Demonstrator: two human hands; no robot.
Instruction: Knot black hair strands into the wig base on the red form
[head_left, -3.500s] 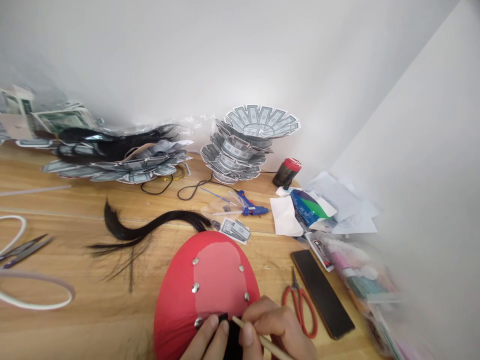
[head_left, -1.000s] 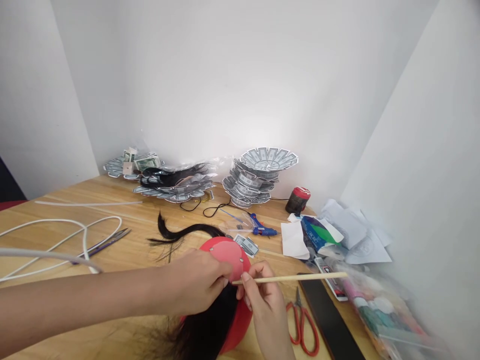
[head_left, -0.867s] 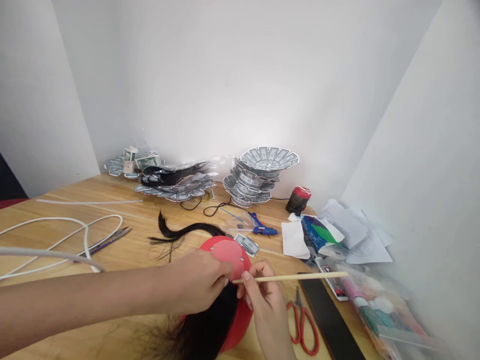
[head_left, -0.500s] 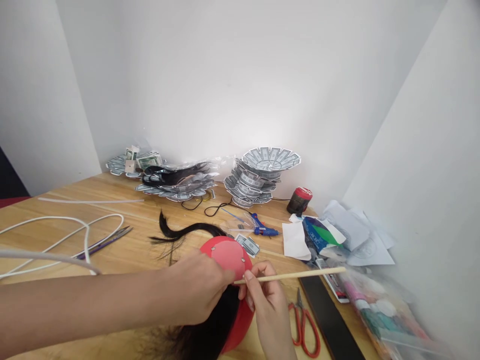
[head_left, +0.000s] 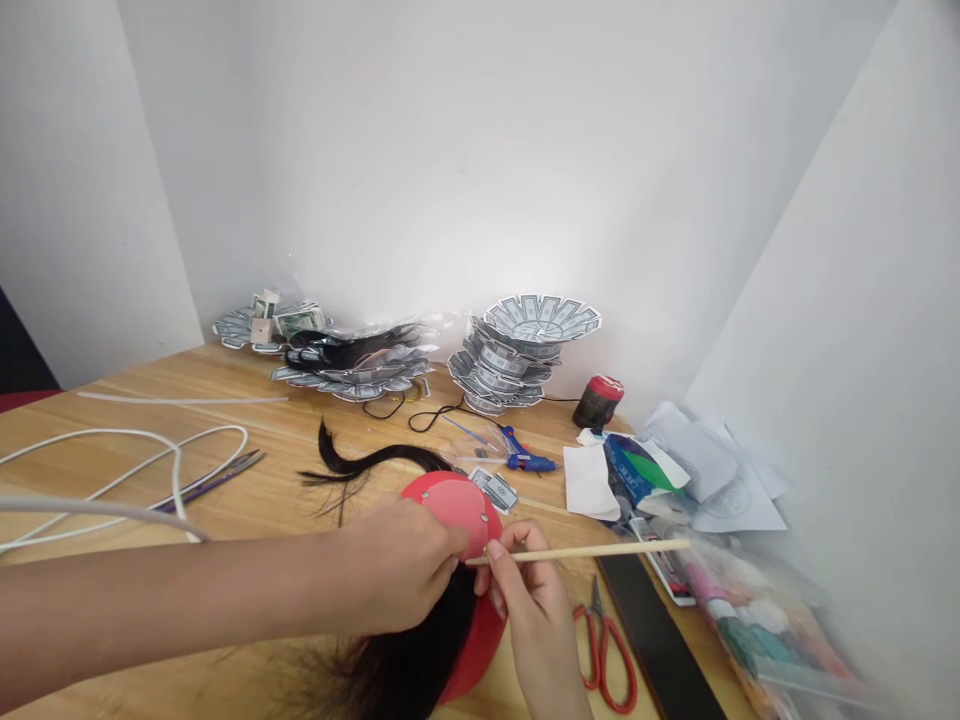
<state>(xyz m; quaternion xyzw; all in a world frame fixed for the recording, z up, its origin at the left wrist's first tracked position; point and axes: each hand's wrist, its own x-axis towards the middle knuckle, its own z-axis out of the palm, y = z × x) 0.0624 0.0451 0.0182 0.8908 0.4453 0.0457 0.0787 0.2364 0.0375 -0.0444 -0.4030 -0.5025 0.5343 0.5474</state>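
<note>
Fingers (head_left: 491, 553) of my right hand (head_left: 529, 605) pinch a thin wooden stick (head_left: 577, 552); my left hand (head_left: 401, 575) clamps dark hair (head_left: 409, 660) against the red dome form (head_left: 457, 510) on the desk (head_left: 247, 500), apparently steadying it. Red scissors (head_left: 604, 650) lie nearby.

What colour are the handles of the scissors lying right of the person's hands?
Red, with dark blades; the scissors show clearly in the head view, lying on the wooden table.

The left hand (head_left: 401, 570) presses black hair (head_left: 405, 660) onto a red dome (head_left: 457, 505). The right hand (head_left: 529, 600) pinches a wooden stick (head_left: 592, 551) beside red scissors (head_left: 609, 650).
</note>
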